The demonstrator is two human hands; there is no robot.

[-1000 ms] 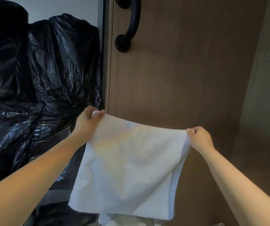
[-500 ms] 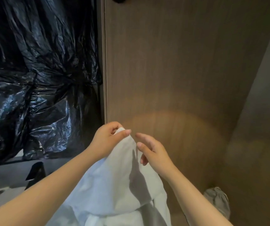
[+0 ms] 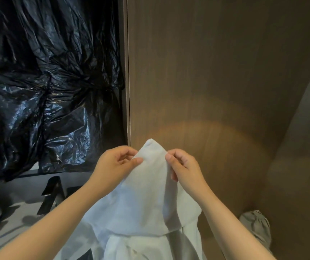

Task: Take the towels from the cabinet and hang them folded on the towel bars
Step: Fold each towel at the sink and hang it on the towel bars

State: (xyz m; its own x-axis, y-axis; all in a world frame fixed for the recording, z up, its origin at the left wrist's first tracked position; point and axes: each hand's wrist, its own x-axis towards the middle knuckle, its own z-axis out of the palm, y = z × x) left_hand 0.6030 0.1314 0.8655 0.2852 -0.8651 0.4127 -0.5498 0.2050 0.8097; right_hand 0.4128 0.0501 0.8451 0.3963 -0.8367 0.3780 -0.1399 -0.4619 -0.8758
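White towel [image 3: 146,199] held up in front of wooden cabinet door [image 3: 216,72], top corners gathered into peak, rest hanging down toward person's body. Left hand [image 3: 113,164] pinches towel's left edge just below peak, thumb over fingers. Right hand [image 3: 183,166] pinches right edge, fingers curled. Crinkled black plastic bags [image 3: 47,81] left of door. Grey bundle [image 3: 255,228] low at right.

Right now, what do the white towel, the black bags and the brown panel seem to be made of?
White towel: cloth, probably cotton terry; matte, drapes in folds.
Black bags: thin plastic film; glossy, crinkled highlights.
Brown panel: wood or wood-look laminate; matte, fine vertical grain.
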